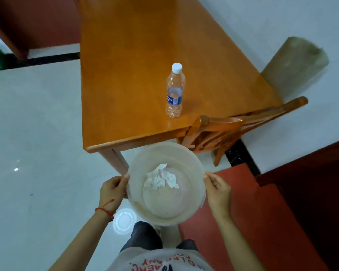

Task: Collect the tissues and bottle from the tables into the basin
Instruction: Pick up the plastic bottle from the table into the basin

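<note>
Both hands (114, 189) holding basin (192, 210), tissues (161, 178) inside, bottle (175, 90) on table (125, 75)

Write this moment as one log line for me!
left hand: grips basin rim | right hand: grips rim | tissue: in basin | bottle: upright on table, untouched

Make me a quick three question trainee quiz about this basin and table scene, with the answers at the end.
1. True or false: the bottle lies on its side on the table.
2. What is already in the basin? A) tissues B) a cup C) nothing
3. Fill in: the left hand and right hand grip the basin's ____.

Key:
1. False, it stands upright.
2. A, crumpled tissues.
3. Rim, on opposite sides.
</note>
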